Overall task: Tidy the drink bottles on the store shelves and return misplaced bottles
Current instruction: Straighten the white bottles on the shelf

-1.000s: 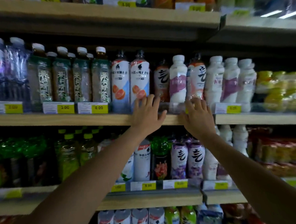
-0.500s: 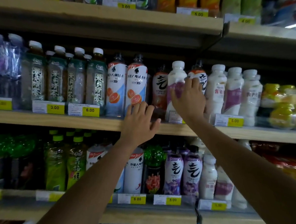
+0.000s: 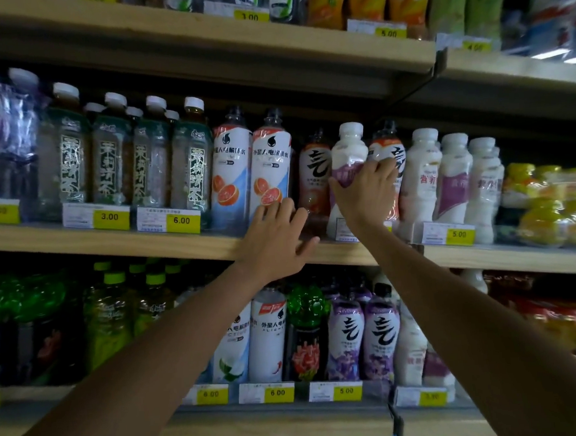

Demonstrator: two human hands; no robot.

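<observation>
Grips white bottle (image 3: 348, 146) with right hand (image 3: 363, 196); judged misplaced among orange-labelled bottles (image 3: 317, 169). Rests left hand (image 3: 274, 239) flat, empty, fingers spread, on shelf edge (image 3: 113, 243), probably bracing.

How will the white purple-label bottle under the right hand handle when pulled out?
The white purple-label bottle is capped shelf stock, so likely full and heavy for its size. Tall and narrow, it may tip if pushed high. Its glossy sleeve could slip in the right hand.

Dim light; tiered wooden shelves (image 3: 79, 240) fronted with yellow price tags (image 3: 181, 221).
</observation>
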